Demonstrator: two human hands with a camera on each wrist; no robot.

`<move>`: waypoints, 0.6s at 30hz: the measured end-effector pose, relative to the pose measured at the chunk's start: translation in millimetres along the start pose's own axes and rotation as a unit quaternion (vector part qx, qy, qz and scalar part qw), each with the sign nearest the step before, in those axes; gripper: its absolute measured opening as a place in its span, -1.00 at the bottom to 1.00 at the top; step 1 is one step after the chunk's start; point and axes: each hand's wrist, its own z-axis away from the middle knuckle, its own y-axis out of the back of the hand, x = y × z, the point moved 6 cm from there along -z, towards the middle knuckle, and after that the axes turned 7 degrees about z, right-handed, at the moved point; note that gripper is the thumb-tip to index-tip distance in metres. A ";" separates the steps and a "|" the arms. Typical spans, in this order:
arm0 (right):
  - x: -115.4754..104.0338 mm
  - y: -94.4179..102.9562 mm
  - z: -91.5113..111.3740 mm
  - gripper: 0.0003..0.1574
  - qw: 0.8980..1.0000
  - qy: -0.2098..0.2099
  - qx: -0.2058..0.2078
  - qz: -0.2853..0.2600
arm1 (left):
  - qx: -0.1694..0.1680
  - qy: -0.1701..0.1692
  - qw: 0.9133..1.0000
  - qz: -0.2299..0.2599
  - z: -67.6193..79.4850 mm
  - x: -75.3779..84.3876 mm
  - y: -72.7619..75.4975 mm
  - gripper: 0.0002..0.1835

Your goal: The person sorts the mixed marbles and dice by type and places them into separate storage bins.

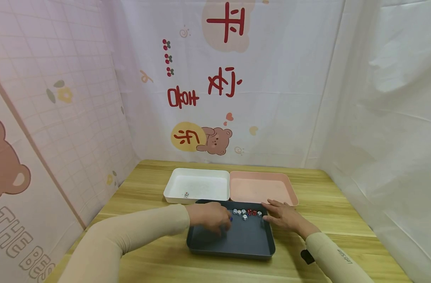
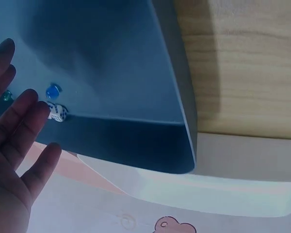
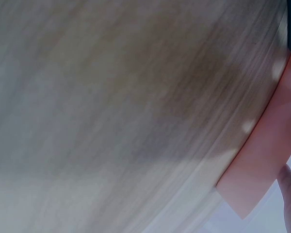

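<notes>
Over the left part of the dark tray (image 1: 242,239) is my left hand (image 1: 212,218), blurred in the head view. The left wrist view shows its fingers loosely spread with nothing between them, beside a clear blue piece (image 2: 53,91) and white dice (image 2: 59,113). A small green piece (image 2: 7,95) is partly hidden behind the fingers. Along the tray's far side lie several white dice (image 1: 239,212) and two red dice (image 1: 252,212). My right hand (image 1: 284,216) rests at the far right corner of the dark tray, fingers extended over its rim.
Behind the dark tray, a white tray (image 1: 205,182) with a small die (image 1: 186,194) in it stands beside a pink tray (image 1: 261,188). All stand on a wooden table (image 1: 148,243), enclosed by printed cloth (image 1: 272,98) at the back and sides.
</notes>
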 end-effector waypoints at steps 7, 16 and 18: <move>2.4 -1.1 0.2 -0.20 1.000 -0.006 -0.005 -0.001 | 0.003 0.024 1.000 0.000 -1.9 -10.2 4.9 -0.69; 2.2 0.1 0.6 -0.21 1.000 -0.011 -0.005 -0.003 | 0.003 0.051 0.999 0.013 -7.6 -20.6 5.7 -0.67; 2.2 0.4 0.9 -0.21 1.000 -0.011 -0.006 -0.003 | 0.008 0.055 0.998 0.015 -8.8 -22.8 6.5 -0.67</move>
